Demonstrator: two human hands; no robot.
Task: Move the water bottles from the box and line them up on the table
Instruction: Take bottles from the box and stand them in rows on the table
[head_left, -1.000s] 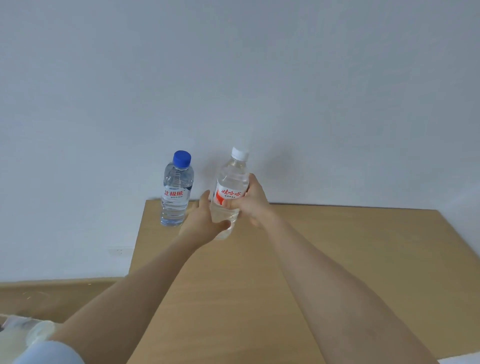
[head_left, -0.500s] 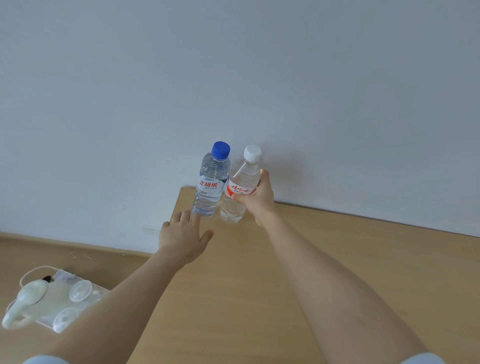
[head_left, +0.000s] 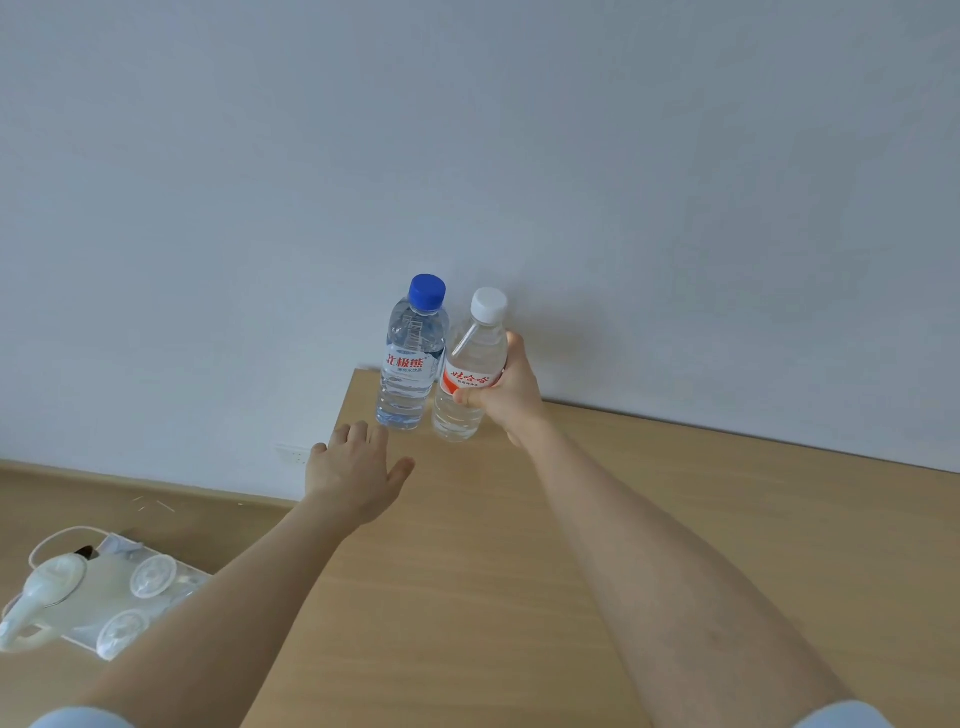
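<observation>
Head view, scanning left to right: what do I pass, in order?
White plastic handled object on the floor → left hand → clear blue-capped water bottle → clear white-capped water bottle with red label → right hand gripping it.

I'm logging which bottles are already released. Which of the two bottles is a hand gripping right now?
The white-capped bottle, with the red label: the right hand grips it. The blue-capped bottle beside it stands untouched.

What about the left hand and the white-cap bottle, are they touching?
Apart. The head view shows table between the left hand and the white-cap bottle.
</observation>
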